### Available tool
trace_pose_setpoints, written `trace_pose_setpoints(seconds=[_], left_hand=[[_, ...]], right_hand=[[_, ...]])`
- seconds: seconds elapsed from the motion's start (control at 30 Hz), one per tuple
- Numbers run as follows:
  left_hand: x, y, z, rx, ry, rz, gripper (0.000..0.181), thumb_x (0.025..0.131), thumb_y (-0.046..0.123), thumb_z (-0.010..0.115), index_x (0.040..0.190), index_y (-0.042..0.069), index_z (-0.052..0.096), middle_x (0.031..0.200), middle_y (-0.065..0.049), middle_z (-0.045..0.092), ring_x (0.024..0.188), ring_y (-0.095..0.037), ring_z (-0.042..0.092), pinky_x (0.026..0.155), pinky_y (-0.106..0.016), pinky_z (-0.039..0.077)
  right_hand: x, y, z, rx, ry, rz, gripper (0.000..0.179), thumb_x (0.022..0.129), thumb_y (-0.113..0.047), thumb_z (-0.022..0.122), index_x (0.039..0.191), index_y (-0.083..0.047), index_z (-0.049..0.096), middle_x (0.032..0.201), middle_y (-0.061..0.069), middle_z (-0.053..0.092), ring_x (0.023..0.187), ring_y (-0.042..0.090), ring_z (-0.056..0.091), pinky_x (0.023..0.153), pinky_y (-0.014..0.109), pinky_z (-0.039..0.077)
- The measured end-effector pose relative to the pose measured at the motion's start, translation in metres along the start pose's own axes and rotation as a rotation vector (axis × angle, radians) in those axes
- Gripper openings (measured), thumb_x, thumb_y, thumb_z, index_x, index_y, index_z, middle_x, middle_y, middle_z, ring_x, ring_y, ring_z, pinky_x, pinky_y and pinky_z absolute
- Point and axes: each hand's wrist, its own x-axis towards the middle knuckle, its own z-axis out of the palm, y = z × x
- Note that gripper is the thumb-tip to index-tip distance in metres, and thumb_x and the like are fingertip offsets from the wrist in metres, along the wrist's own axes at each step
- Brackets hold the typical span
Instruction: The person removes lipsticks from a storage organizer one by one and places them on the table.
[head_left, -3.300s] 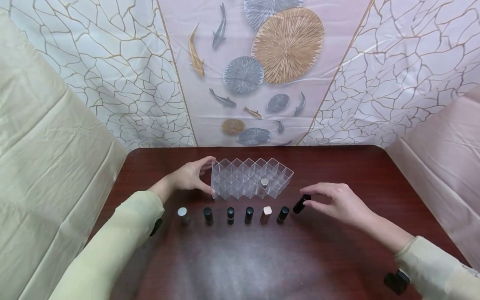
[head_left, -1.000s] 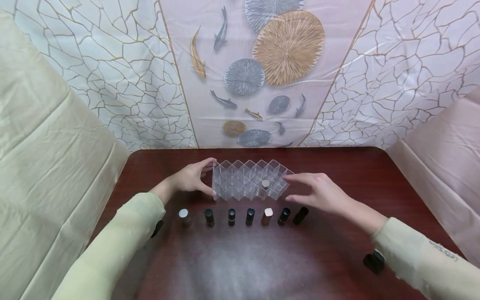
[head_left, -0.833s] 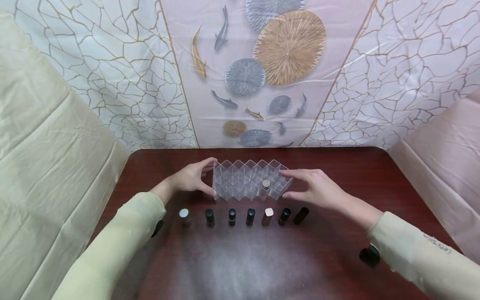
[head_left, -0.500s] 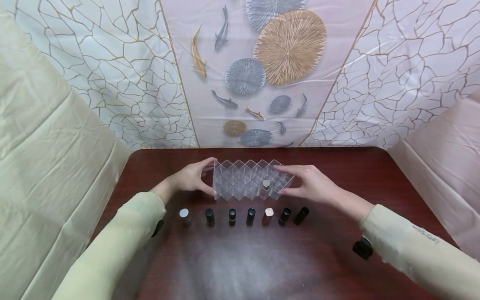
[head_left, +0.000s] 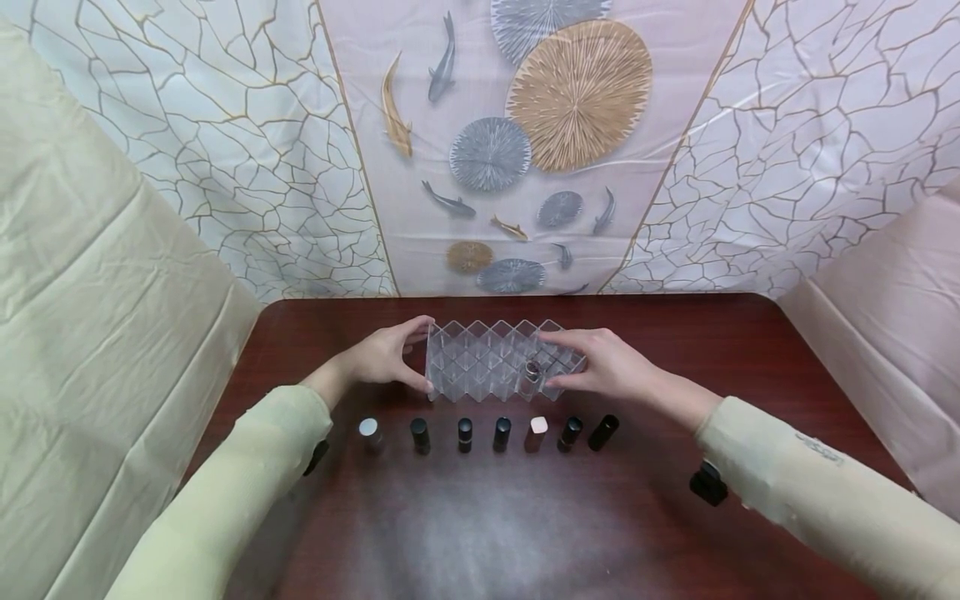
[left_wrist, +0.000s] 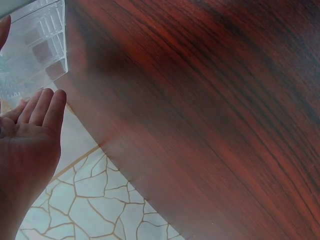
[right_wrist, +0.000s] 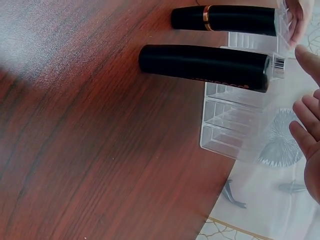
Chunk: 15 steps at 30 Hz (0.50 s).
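My left hand (head_left: 377,352) holds the left end of a clear diamond-celled lipstick organizer (head_left: 465,357), thumb at the front corner and fingers at the back. The left wrist view shows the organizer's end (left_wrist: 37,47) between thumb and fingers. Over the organizer's right end hovers my right hand (head_left: 609,365), thumb and fingers spread, nothing between them. Close to its fingertips, a clear lipstick tube (head_left: 531,382) stands in a front cell. At the right of the front row, a plain black lipstick tube (head_left: 603,432) stands beside a black one with a ring (head_left: 571,433).
Further along the row stand a pink-capped tube (head_left: 536,433), several more dark tubes including one black tube (head_left: 419,435), and a silver-topped tube (head_left: 369,433). They stand in front of the organizer on the dark red wooden table (head_left: 465,525). A patterned cloth (head_left: 502,208) hangs behind.
My right hand held the black tube at first; that tube now stands at the row's right end. The hand has moved left over the organizer. My left hand has stayed put.
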Motion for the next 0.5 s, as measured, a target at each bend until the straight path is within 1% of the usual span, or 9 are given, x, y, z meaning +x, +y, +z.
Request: trace_pose_setpoints(seconds=[0.07, 0.13, 0.17, 0.27, 0.33, 0.37, 0.4, 0.47, 0.5], left_hand=[[-0.003, 0.007, -0.001, -0.006, -0.007, -0.004, 0.098, 0.067, 0.017, 0.089, 0.145, 0.005, 0.03, 0.151, -0.022, 0.033, 0.139, -0.037, 0.034, 0.112, -0.05, 0.032], [-0.003, 0.009, -0.001, -0.005, -0.008, -0.011, 0.098, 0.067, 0.018, 0.089, 0.145, 0.005, 0.031, 0.151, -0.022, 0.033, 0.139, -0.037, 0.034, 0.112, -0.049, 0.032], [-0.002, 0.005, -0.001, 0.004, -0.008, -0.007, 0.099, 0.067, 0.019, 0.089, 0.145, 0.005, 0.03, 0.151, -0.022, 0.033, 0.138, -0.037, 0.035, 0.111, -0.049, 0.033], [0.003, -0.009, 0.001, 0.023, -0.003, -0.015, 0.1, 0.066, 0.02, 0.09, 0.146, 0.01, 0.03, 0.152, -0.016, 0.034, 0.139, -0.031, 0.036, 0.111, -0.045, 0.034], [0.003, -0.009, 0.001, 0.022, -0.006, -0.019, 0.101, 0.067, 0.019, 0.089, 0.147, 0.01, 0.029, 0.152, -0.015, 0.034, 0.139, -0.031, 0.035, 0.111, -0.045, 0.034], [0.003, -0.008, 0.0, 0.02, -0.008, -0.018, 0.101, 0.067, 0.02, 0.089, 0.147, 0.01, 0.029, 0.152, -0.016, 0.033, 0.139, -0.031, 0.035, 0.112, -0.045, 0.034], [0.001, -0.004, 0.0, 0.008, -0.009, -0.025, 0.101, 0.067, 0.018, 0.089, 0.147, 0.01, 0.029, 0.153, -0.016, 0.033, 0.14, -0.031, 0.034, 0.112, -0.045, 0.034], [-0.002, 0.004, -0.001, -0.011, -0.012, -0.025, 0.1, 0.068, 0.015, 0.088, 0.147, 0.006, 0.028, 0.152, -0.019, 0.032, 0.14, -0.034, 0.033, 0.112, -0.047, 0.033], [-0.004, 0.009, -0.001, -0.02, -0.012, -0.018, 0.099, 0.068, 0.013, 0.088, 0.147, 0.004, 0.028, 0.152, -0.022, 0.032, 0.14, -0.036, 0.033, 0.112, -0.049, 0.032]], right_hand=[[0.001, 0.001, 0.002, 0.005, -0.017, 0.013, 0.068, 0.074, -0.031, 0.084, 0.133, -0.011, 0.058, 0.128, 0.004, 0.063, 0.111, 0.017, 0.063, 0.092, 0.038, 0.051], [0.003, 0.002, 0.004, 0.008, -0.035, 0.025, 0.068, 0.074, -0.031, 0.084, 0.133, -0.012, 0.058, 0.129, 0.004, 0.063, 0.112, 0.017, 0.062, 0.094, 0.038, 0.051], [0.003, 0.002, 0.005, 0.012, -0.045, 0.031, 0.068, 0.074, -0.032, 0.083, 0.134, -0.013, 0.058, 0.129, 0.003, 0.063, 0.113, 0.016, 0.062, 0.095, 0.037, 0.05], [0.006, 0.004, 0.007, 0.015, -0.069, 0.04, 0.066, 0.075, -0.033, 0.082, 0.134, -0.013, 0.058, 0.129, 0.003, 0.063, 0.115, 0.016, 0.061, 0.095, 0.037, 0.05], [0.007, 0.005, 0.009, 0.015, -0.082, 0.04, 0.064, 0.077, -0.034, 0.081, 0.133, -0.013, 0.059, 0.128, 0.002, 0.063, 0.116, 0.016, 0.06, 0.095, 0.036, 0.05], [0.008, 0.005, 0.01, 0.015, -0.085, 0.037, 0.062, 0.077, -0.034, 0.081, 0.132, -0.013, 0.06, 0.127, 0.002, 0.064, 0.115, 0.016, 0.061, 0.095, 0.036, 0.05], [0.008, 0.006, 0.011, 0.011, -0.085, 0.031, 0.061, 0.078, -0.033, 0.08, 0.132, -0.014, 0.06, 0.126, 0.002, 0.064, 0.114, 0.017, 0.061, 0.094, 0.037, 0.051], [0.01, 0.006, 0.013, 0.021, -0.085, 0.022, 0.057, 0.079, -0.03, 0.08, 0.13, -0.015, 0.061, 0.125, 0.002, 0.065, 0.106, 0.017, 0.065, 0.09, 0.035, 0.052], [0.01, 0.006, 0.014, 0.025, -0.084, 0.018, 0.055, 0.079, -0.029, 0.08, 0.13, -0.016, 0.062, 0.124, 0.001, 0.066, 0.097, 0.017, 0.067, 0.087, 0.034, 0.053]])
